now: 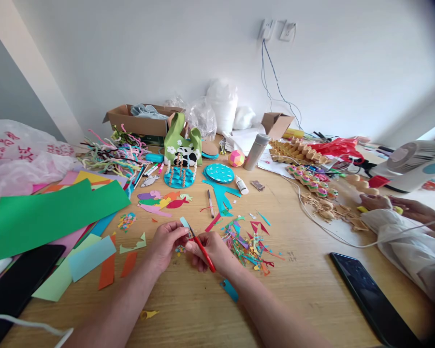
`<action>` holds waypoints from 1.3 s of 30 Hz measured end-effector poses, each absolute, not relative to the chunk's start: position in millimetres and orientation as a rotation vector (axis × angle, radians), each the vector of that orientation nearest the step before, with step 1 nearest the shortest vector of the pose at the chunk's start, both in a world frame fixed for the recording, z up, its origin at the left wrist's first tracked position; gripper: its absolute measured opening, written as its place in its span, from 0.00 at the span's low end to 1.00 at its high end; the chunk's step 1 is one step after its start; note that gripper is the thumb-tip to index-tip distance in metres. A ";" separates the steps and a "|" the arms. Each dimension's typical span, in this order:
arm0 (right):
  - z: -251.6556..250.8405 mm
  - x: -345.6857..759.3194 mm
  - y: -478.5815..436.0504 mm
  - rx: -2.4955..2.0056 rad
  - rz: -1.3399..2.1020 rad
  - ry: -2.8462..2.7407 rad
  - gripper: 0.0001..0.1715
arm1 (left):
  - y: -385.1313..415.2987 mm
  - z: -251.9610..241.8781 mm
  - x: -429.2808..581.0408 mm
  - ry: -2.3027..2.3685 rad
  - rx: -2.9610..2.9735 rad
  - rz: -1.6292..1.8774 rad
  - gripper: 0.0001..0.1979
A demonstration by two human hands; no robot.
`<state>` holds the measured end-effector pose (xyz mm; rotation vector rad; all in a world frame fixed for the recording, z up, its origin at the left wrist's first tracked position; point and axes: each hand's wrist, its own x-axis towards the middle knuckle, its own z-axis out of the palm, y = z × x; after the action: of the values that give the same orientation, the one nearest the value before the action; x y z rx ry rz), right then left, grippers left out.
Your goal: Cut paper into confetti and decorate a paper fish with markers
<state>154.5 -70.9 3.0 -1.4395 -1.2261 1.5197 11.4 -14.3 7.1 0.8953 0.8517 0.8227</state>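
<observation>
My left hand [167, 243] pinches a small piece of light blue paper [183, 222] at the middle of the table. Red-handled scissors [205, 252] sit in my right hand [217, 252], their blades pointing up at the paper's edge. Whether the blades are touching the paper is hard to make out. Just right of my right hand lies a heap of colourful paper scraps [244, 244]. Beyond my hands are cut paper fish [177, 202] and a pen [210, 203]. Tiny bits of coloured paper are partly hidden beneath my fingers.
Sheets of coloured paper [54, 210] cover the left side. A phone [369, 295] lies at the front right, near another person's hands [416, 210] and a white cable [329, 237]. Behind stand a grey bottle [256, 152], a panda bag [181, 145] and blue discs [219, 172].
</observation>
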 end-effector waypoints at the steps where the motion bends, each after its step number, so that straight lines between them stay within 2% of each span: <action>1: 2.9 154.6 -70.9 -1.440 1.519 -1.227 0.34 | -14.3 7.1 11.5 0.853 0.897 0.823 0.11; 39: -5.0 156.5 -70.0 -1.462 1.492 -1.277 0.34 | -11.5 9.9 8.6 0.880 0.928 0.748 0.10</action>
<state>156.5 -70.0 -5.0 -1.4616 -1.2767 1.4923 8.6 -11.5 9.9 0.9285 0.8804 0.7480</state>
